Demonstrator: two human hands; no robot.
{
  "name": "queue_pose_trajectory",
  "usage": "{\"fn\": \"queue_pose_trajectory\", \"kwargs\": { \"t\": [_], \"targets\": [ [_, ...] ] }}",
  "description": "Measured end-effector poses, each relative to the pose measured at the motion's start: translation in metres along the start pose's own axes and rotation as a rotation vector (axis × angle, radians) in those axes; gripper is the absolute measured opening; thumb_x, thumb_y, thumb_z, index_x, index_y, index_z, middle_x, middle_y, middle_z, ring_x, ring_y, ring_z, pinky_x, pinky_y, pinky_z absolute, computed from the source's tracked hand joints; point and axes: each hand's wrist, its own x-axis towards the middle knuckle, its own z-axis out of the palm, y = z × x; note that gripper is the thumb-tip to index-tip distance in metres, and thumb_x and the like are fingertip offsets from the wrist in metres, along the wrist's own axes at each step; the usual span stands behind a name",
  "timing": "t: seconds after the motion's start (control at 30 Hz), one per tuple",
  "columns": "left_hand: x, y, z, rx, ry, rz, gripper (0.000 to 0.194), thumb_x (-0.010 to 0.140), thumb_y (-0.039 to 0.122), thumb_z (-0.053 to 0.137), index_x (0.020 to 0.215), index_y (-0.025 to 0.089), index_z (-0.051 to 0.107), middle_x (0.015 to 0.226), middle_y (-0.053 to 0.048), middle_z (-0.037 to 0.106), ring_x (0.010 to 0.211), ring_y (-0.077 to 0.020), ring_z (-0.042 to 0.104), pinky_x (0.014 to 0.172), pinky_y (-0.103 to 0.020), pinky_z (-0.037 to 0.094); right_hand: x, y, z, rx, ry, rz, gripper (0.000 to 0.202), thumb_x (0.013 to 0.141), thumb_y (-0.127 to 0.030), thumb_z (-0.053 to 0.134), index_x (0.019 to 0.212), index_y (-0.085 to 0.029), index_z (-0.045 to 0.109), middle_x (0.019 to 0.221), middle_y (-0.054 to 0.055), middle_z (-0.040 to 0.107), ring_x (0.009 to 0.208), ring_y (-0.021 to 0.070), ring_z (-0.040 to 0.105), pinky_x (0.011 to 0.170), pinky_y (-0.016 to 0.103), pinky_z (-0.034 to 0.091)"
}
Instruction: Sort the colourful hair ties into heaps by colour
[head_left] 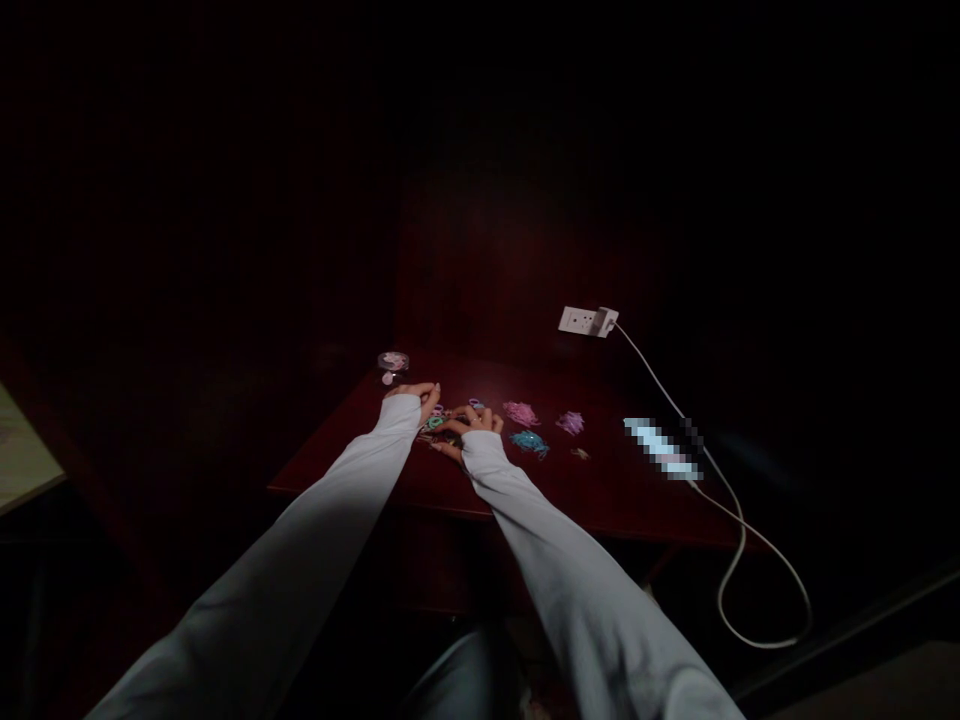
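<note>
Small coloured loops, green [435, 424] among them, lie on the dark red table [337, 450] between my two hands. My left hand [421, 394] rests at the left of these pieces, its fingers bent and drawn together; whether they pinch anything is too small to tell. Over the pieces' right side is my right hand [474, 424], fingers spread and curved down, thumb apart, with nothing visible in it. Just right of it are a pink pile [521, 413] and a blue pile [529, 443] of thin bands. A purple pile [571, 423] lies farther right.
A small clear round container [394, 362] with pink pieces stands at the table's back left. At the right lies a blurred-out bright device [664, 450] with a white cable [741, 530] running up to a wall socket [581, 321]. A tiny yellowish heap [580, 454] sits near the blue pile.
</note>
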Motion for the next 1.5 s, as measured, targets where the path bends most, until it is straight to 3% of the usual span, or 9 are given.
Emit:
{"fn": "queue_pose_trajectory", "kwargs": {
  "t": [0.53, 0.73, 1.0, 1.5],
  "targets": [
    [-0.003, 0.001, -0.002, 0.001, -0.027, 0.040, 0.043, 0.096, 0.045, 0.042, 0.078, 0.021, 0.073, 0.068, -0.002, 0.068, 0.068, -0.0154, 0.058, 0.063, -0.025, 0.032, 0.002, 0.002, 0.005, 0.091, 0.016, 0.015, 0.014, 0.087, -0.044, 0.072, 0.086, -0.031, 0.076, 0.114, 0.000, 0.064, 0.112, 0.0225, 0.043, 0.093, 0.037, 0.024],
    [-0.001, -0.002, 0.003, 0.000, -0.055, 0.056, 0.042, 0.095, 0.046, 0.043, 0.082, 0.022, 0.074, 0.071, -0.002, 0.070, 0.070, -0.0165, 0.060, 0.062, -0.025, 0.033, 0.000, 0.004, -0.002, 0.199, 0.142, 0.178, 0.022, 0.091, -0.046, 0.066, 0.088, -0.027, 0.077, 0.112, 0.002, 0.066, 0.110, 0.0235, 0.043, 0.090, 0.036, 0.026],
    [-0.003, -0.005, 0.023, -0.115, -0.260, 0.417, 0.039, 0.096, 0.041, 0.040, 0.079, 0.023, 0.070, 0.089, -0.003, 0.075, 0.083, -0.0165, 0.064, 0.072, -0.023, 0.041, -0.004, 0.005, -0.008, 0.210, 0.327, 0.421, 0.036, 0.095, -0.053, 0.054, 0.087, -0.027, 0.076, 0.104, 0.003, 0.068, 0.105, 0.0251, 0.048, 0.088, 0.037, 0.029],
    [-0.003, -0.008, 0.021, -0.123, -0.310, 0.437, 0.044, 0.097, 0.049, 0.035, 0.082, 0.023, 0.067, 0.082, -0.002, 0.070, 0.077, -0.0162, 0.060, 0.067, -0.023, 0.038, -0.002, 0.010, -0.002, 0.271, 0.331, 0.438, 0.038, 0.093, -0.056, 0.055, 0.083, -0.027, 0.077, 0.103, 0.004, 0.067, 0.104, 0.0244, 0.048, 0.087, 0.035, 0.029]
  ]
}}
